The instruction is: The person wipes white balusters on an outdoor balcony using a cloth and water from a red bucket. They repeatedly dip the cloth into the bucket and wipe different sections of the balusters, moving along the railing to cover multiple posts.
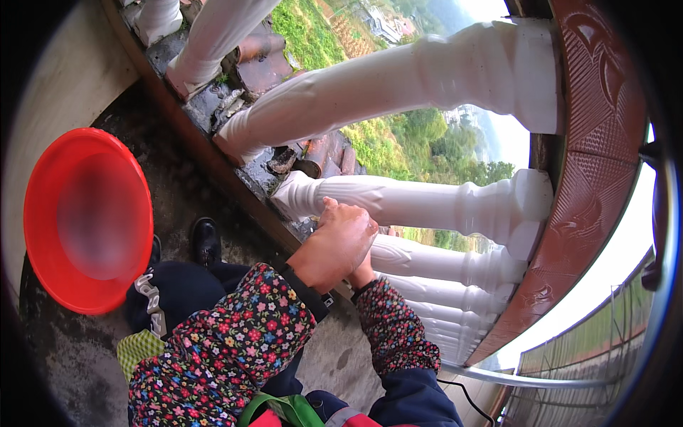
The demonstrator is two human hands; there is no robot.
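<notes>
My left hand [337,243] lies across my right hand [364,273], and the two touch in front of the balusters. The back of the left hand faces me and looks wet. Its fingers curl out of sight on the far side. Most of the right hand is hidden behind it, so how the fingers lock or whether anything is between them does not show. Dark flowered sleeves [235,325] cover both forearms. A round red plastic basin [40,213] stands at the left near my shoes [205,241]; its inside is blurred.
White balusters [373,85] under a brown patterned handrail [589,176] line the balcony edge. Broken roof tiles [264,61] lie beyond them, with green slopes further out. The concrete floor [341,341] has dark, wet-looking patches. A black cable [469,397] runs at the lower right.
</notes>
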